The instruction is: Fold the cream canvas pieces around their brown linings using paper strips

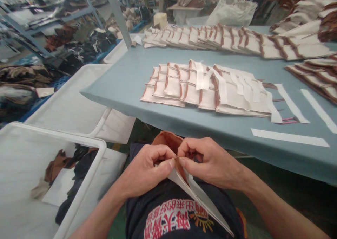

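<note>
Both hands meet close to my body, below the front edge of the table. Thumb and fingers of my left hand [154,163] pinch one side of a folded cream fabric piece [193,193] with a brown inner face. My right hand [201,160] pinches the same piece right beside the left, the fingertips of both nearly touching. From there the piece spreads open toward my lap over a dark printed apron. Behind the hands shows a rounded orange-brown piece [167,139], partly hidden. On the table lie overlapping stacks of similar cream pieces [173,86] with brown edges.
White strips [289,137] and a small pair of pink-handled snips [289,120] lie on the blue-green table [116,81]. A long row of cream pieces [237,40] runs along the back. White bins [102,154] with fabric scraps stand at the left, near a metal post [118,15].
</note>
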Demonstrator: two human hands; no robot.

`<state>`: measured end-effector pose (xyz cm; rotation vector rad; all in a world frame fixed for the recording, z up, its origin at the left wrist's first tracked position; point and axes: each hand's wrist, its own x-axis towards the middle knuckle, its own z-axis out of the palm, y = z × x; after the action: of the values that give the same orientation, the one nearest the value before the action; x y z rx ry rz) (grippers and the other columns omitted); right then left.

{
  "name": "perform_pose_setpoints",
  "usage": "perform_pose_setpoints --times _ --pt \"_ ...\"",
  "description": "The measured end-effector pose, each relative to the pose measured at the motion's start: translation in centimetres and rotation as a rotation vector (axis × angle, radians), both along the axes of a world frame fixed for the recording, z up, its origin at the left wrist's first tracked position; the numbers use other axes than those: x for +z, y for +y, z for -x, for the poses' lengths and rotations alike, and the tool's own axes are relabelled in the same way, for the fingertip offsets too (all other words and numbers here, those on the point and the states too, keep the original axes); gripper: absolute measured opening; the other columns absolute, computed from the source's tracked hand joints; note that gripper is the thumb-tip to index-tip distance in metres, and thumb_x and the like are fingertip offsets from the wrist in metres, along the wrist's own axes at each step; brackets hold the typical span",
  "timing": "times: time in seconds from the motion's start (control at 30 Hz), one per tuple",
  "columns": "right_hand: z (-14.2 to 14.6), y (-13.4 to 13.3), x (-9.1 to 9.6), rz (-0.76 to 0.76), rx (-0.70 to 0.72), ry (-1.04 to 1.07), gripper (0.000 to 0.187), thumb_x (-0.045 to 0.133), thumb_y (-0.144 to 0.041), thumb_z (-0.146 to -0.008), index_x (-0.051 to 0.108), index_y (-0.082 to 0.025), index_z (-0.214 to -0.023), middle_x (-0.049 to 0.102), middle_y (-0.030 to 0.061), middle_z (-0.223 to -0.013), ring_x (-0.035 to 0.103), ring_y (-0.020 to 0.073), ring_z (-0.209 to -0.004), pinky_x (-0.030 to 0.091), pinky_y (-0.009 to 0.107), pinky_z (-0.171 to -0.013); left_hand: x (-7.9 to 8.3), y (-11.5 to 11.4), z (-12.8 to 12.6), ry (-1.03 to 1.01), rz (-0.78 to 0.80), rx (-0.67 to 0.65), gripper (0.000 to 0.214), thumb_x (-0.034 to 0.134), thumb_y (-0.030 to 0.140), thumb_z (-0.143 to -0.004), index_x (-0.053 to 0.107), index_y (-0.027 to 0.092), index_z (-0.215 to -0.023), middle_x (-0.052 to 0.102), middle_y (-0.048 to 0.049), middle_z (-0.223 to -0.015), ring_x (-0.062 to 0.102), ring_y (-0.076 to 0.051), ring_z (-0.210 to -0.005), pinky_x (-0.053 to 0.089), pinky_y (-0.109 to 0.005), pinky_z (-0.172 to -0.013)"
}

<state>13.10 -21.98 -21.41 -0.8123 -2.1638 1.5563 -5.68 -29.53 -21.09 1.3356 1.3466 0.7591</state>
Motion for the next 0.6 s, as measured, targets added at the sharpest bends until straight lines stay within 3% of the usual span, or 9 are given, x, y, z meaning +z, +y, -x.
perform_pose_setpoints --times 0.13,0.3,0.43,0.6 --pt "-0.05 -0.04 0.02 0.076 -0.014 0.006 0.007 0.056 -0.016 -0.081 0.057 -0.018 -0.074 0.056 -0.0057 -0.064 0.046 0.0081 -0.054 0.036 0.02 -0.051 0.3 0.03 -0.04 0.027 -0.055 -0.035 0.023 0.051 0.026 -0.086 0.067 0.013 -0.073 0.057 0.0021 -0.064 0.047 -0.011 -0.061 0.037 -0.023 -0.059" --pt "-0.24 0.18 -0.19 0.039 -0.008 -0.022 0.005 0.056 -0.015 -0.081 0.058 -0.019 -0.078 0.06 -0.0036 -0.068 0.052 0.0106 -0.06 0.041 0.022 -0.057 0.4 -0.23 -0.32 -0.007 -0.089 -0.023 0.022 0.051 0.024 -0.088 0.065 0.015 -0.074 0.058 0.0029 -0.066 0.049 -0.011 -0.061 0.038 -0.021 -0.059" --pt "-0.44 0.64 -0.15 0.028 0.05 0.033 0.003 0.058 -0.017 -0.087 0.059 -0.019 -0.089 0.064 -0.0026 -0.075 0.057 0.0114 -0.065 0.044 0.023 -0.061 0.19 -0.25 -0.33 -0.026 -0.053 -0.029 0.028 0.051 0.031 -0.094 0.064 0.015 -0.075 0.06 0.0022 -0.068 0.051 -0.011 -0.064 0.039 -0.022 -0.061" --pt "-0.26 0.83 -0.12 -0.11 0.107 -0.001 0.004 0.052 -0.02 -0.098 0.053 -0.02 -0.095 0.062 -0.0036 -0.077 0.053 0.0111 -0.065 0.04 0.023 -0.061 -0.55 -0.15 0.1 0.01 -0.006 -0.038 0.033 0.054 0.038 -0.097 0.064 0.014 -0.076 0.061 0.0004 -0.072 0.052 -0.013 -0.069 0.04 -0.023 -0.064"
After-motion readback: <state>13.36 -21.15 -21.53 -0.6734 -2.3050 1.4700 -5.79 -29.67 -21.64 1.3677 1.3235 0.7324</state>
